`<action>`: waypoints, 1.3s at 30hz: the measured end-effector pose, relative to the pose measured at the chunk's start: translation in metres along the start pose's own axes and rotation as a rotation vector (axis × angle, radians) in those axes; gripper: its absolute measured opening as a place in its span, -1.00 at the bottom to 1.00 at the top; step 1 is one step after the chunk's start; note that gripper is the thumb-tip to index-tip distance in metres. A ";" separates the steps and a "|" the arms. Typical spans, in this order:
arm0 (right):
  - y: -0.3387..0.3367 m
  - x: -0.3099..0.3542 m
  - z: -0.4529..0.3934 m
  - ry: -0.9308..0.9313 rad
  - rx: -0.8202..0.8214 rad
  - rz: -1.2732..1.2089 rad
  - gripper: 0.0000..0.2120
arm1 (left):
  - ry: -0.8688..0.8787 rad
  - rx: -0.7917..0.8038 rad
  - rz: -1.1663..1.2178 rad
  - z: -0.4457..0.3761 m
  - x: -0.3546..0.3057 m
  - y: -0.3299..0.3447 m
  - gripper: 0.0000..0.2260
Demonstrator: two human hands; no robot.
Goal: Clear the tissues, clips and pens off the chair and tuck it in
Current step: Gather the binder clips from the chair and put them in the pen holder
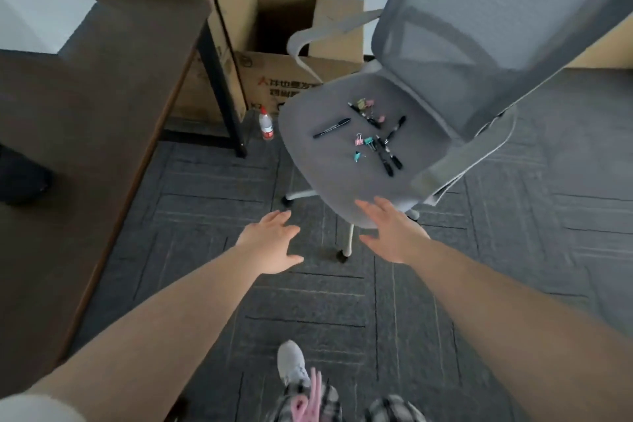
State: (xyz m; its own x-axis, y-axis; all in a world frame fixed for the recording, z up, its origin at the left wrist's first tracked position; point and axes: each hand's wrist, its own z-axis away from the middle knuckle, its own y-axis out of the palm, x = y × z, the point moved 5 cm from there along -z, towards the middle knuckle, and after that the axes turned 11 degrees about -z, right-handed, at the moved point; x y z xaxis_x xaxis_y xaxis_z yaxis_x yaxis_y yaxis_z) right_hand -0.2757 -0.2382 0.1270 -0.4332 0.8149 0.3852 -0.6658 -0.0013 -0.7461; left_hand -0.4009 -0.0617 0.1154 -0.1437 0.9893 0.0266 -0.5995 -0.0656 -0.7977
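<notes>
Nearest, a shoe [291,365] on grey carpet [342,301], then two bare forearms stretched forward. Left hand [270,243] spread and empty, fingers splayed, hanging over the carpet just short of the seat. Right hand [394,233] likewise spread and empty, fingertips at or over the front edge of the seat [329,175] (contact impossible to confirm from this angle).

Further on, the chair [479,44] itself: angled away from the desk [85,113] on the left, not yet tucked in, on a white wheeled base [349,236]. Likely to roll easily on casters and swivel under an off-centre push, so best steered by the backrest top or both armrests rather than by the soft seat edge.

Scattered mid-seat: one pen [331,128] lying apart toward the front left, more pens [387,151] crossed in a loose heap, and small coloured clips [363,140] among and beside them, a second cluster nearer the backrest. Light, rigid, smooth things; pens apt to roll on the padded fabric, so better gathered in a bundle across the barrels. Clips small enough to need a fingertip pinch or a scoop into the palm. No tissues visible on the seat.

Beyond, a glue bottle [266,125] by the desk leg and cardboard boxes [291,44] against the wall.
</notes>
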 end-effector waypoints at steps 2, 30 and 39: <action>-0.022 -0.004 -0.017 0.028 -0.022 0.008 -0.36 | 0.036 -0.016 -0.017 -0.029 0.006 -0.026 -0.39; -0.142 -0.149 -0.356 0.245 -0.057 -0.074 -0.40 | 0.165 0.049 0.037 -0.402 -0.028 -0.107 -0.16; -0.134 -0.165 -0.429 0.205 -0.078 -0.138 -0.46 | 0.267 -0.103 -0.040 -0.447 -0.035 -0.081 -0.49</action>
State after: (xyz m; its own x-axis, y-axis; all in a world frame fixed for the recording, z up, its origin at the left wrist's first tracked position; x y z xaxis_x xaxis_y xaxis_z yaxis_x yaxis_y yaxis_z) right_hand 0.1454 -0.1235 -0.0700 -0.2039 0.9046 0.3744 -0.6576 0.1568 -0.7369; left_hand 0.0042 -0.0326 -0.0902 0.0984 0.9911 -0.0895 -0.5155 -0.0261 -0.8565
